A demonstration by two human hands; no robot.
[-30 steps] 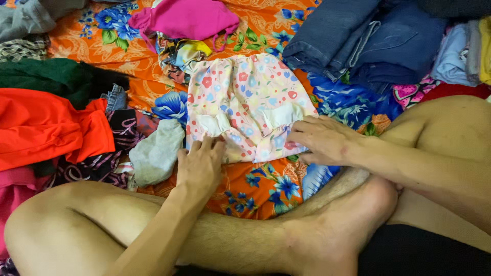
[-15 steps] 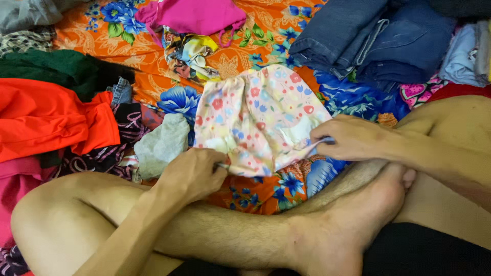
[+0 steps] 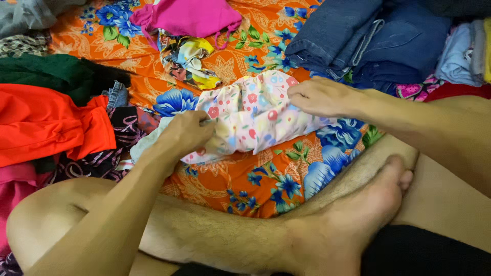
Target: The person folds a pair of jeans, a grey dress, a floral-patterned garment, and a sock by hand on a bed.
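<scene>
I'm looking down past crossed bare legs at the small floral garment (image 3: pixel 255 120), pale with pink and blue blossoms, lying on the orange flowered sheet (image 3: pixel 240 179) right in the middle of my view. Its long axis runs left to right, tilting a touch upward toward the right, and both hands sit on it, one at each end.

My left hand (image 3: pixel 186 134) is at the near-left end, fingers curled tight and pinching a fold of the cloth between thumb and forefinger. My right hand (image 3: pixel 319 96) rests on the far-right end, knuckles up, fingers drawn together on the edge; the fingertips are tucked under, so I can't say for sure whether they're gripping or just pressing down.

So the garment stretches between the two grips, left hand lower and nearer my body, right hand higher and farther out. Neither hand is nearer in any useful sense: each already has its own end.

Around it: a folded stack of blue jeans (image 3: pixel 353 41) just beyond the right hand, a magenta top (image 3: pixel 189 15) at the far edge, a yellow patterned cloth (image 3: pixel 186 61) just above the garment, and an orange-red shirt (image 3: pixel 51 125) heaped well to the left of my left hand.
</scene>
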